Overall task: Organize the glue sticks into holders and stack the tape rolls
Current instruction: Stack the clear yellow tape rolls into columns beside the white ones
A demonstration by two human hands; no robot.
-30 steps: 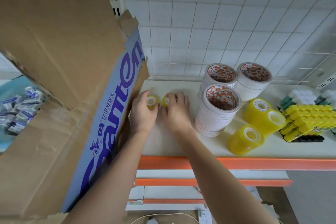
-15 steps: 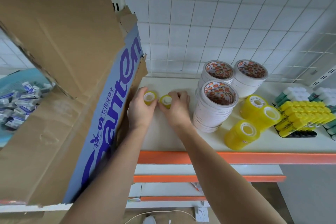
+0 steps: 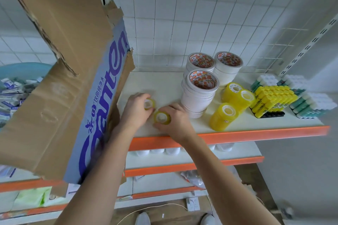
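Note:
On the white shelf (image 3: 164,86), my left hand (image 3: 136,110) grips a small clear-yellow tape roll (image 3: 149,104). Right beside it my right hand (image 3: 176,122) grips a second small tape roll (image 3: 162,118) nearer the orange front edge. To their right stand three stacks of white tape rolls (image 3: 199,93) with red-printed cores. Three stacks of larger yellow tape rolls (image 3: 224,117) lie further right. Yellow glue sticks (image 3: 272,100) sit in a black holder, with green-and-white glue sticks (image 3: 311,104) beside and behind them.
A large torn cardboard box (image 3: 60,82) with purple lettering stands on the left, close against my left forearm. Behind it lies a blue tub (image 3: 22,71) of small packets. Wire grid (image 3: 182,14) backs the shelf. Lower orange-edged shelves (image 3: 192,165) are below.
Both hands have drawn back from the middle of the shelf toward its front edge, carrying the two small rolls. The right-hand roll now sits nearer the edge than the left one.

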